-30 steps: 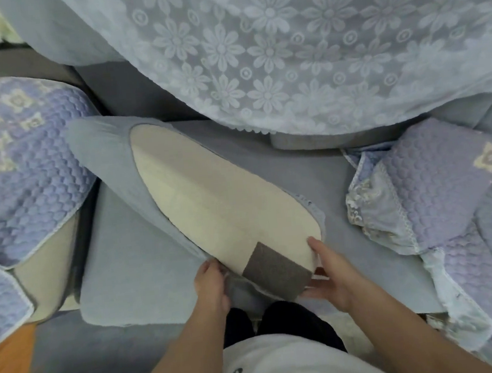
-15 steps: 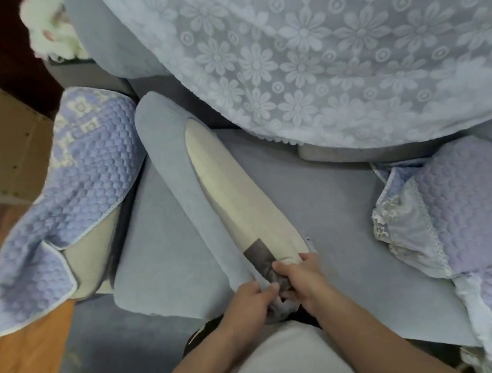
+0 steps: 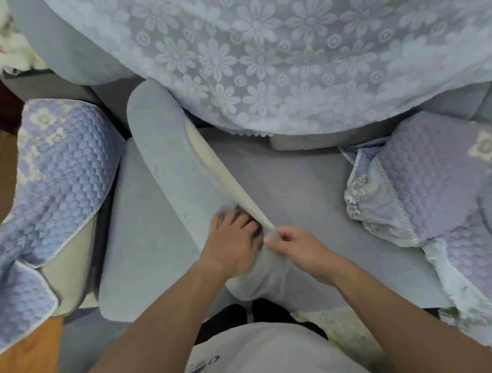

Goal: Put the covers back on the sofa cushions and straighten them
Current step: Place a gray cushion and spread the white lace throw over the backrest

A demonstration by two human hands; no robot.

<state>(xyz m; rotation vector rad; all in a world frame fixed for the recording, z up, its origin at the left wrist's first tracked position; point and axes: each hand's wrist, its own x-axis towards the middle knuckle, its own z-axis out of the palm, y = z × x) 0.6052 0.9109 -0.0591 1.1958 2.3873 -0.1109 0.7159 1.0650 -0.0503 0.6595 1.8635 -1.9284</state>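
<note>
Between both hands' grip (image 3: 269, 238), cushion cover (image 3: 174, 175)

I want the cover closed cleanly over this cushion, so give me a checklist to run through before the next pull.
1. Left hand grips the blue cover at the near end: ok.
2. Right hand pinches the opening edge: ok.
3. Cream insert fully covered: not ok, a strip shows.
4. Far corner filled out: ok, looks rounded.
5. Zipper or closure located: cannot tell.
6. Seat cushion bare under the work: ok.
</note>
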